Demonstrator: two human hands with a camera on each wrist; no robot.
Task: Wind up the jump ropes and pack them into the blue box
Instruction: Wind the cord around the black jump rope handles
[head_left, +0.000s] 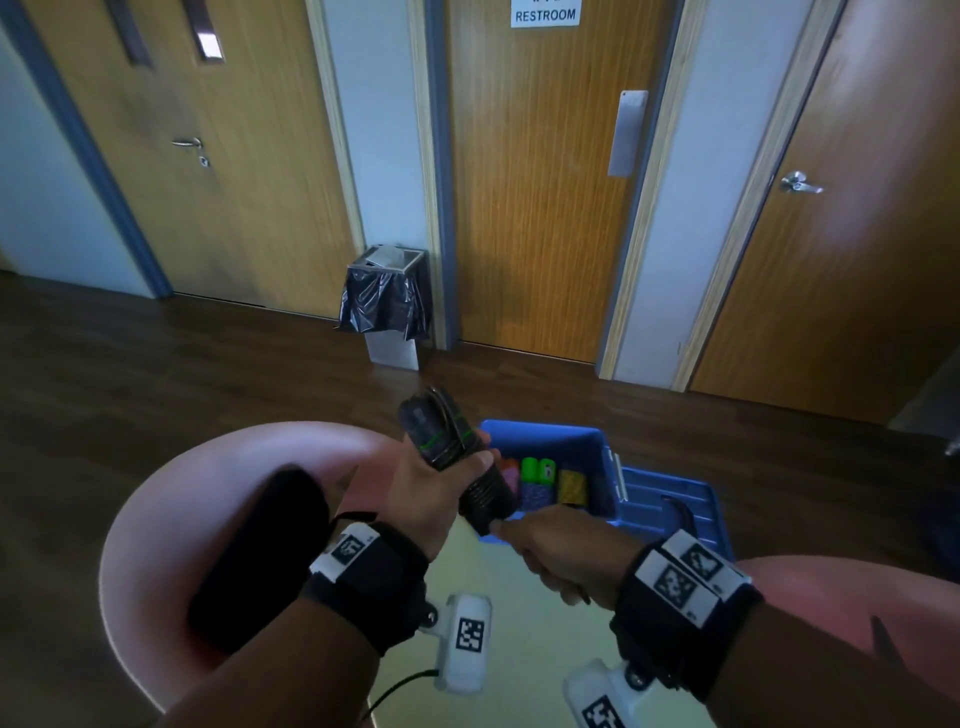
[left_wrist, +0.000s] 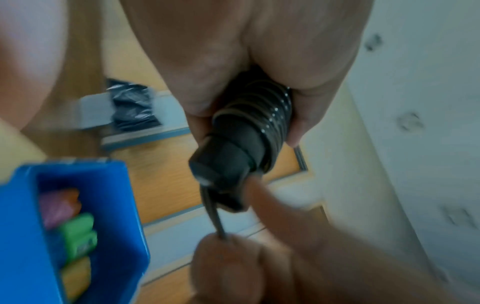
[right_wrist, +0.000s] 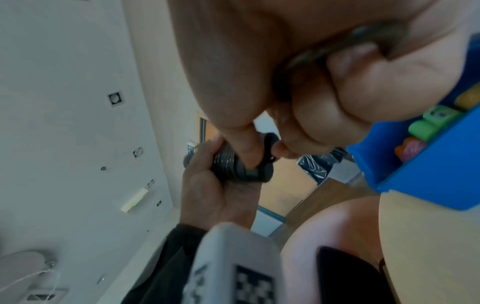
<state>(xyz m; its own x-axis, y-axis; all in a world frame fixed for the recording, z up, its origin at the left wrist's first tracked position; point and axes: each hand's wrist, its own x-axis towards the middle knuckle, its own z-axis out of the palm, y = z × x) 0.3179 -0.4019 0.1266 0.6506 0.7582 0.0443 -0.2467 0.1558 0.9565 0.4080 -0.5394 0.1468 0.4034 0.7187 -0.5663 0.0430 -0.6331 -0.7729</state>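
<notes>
From the head view, the left hand (head_left: 436, 483) is wrapped around a black jump rope (head_left: 457, 457) whose cord is coiled over its handles, holding the bundle up just in front of the blue box (head_left: 597, 447), probably so the coils cannot slip while the end is finished. The right hand (head_left: 561, 556) sits just below, fingers curled near the bundle's lower tip; the cord itself is hidden there. The box stands open on the pale worktop (head_left: 498, 597), its lid (head_left: 675, 499) lying beside it, with colourful rolled ropes (head_left: 540, 483) already inside (their exact number is hard to tell).

The left wrist view shows the fingers (left_wrist: 298, 115) and thumb clamped over the coils, one handle end poking free. A thin cord (left_wrist: 213, 214) runs down from it into the right hand's pinch, taut, which I judge to be the last turn or tuck. Motion blur smears the right hand.

In the right wrist view the right hand fills the top, closed around a dark strand; its thumb presses on the bundle. The box corner is cut off at the frame edge.
</notes>
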